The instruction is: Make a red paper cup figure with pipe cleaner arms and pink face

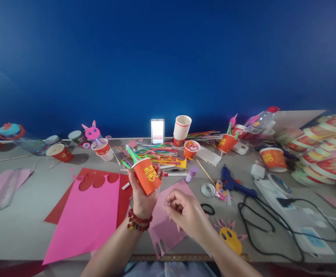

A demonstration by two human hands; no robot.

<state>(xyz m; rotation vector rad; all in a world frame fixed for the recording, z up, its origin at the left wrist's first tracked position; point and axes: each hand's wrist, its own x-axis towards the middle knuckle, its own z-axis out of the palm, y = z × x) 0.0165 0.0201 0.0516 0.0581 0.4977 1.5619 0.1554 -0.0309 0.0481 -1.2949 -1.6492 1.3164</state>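
My left hand (142, 198) is wrapped round a red paper cup (147, 176) with yellow lettering, held tilted above the table. Green strips (132, 154) stick out of the cup's mouth at its upper left. To the right of the cup's base is my right hand (181, 209), its fingers pinched together; whatever lies between the fingertips is too small to make out. Beneath both hands lies a pale pink sheet (168, 227) with a cut lower edge. Bright pink paper (94, 215) and red paper (58, 206) lie to the left.
A blue glue gun (234, 182), black cable (243, 219) and yellow paper face (230, 239) are at the right. Coloured sticks (153, 154), stacked white cups (182, 127) and a pink paper figure (93, 132) stand or lie toward the blue wall. Many stacked cups (332, 154) fill the far right.
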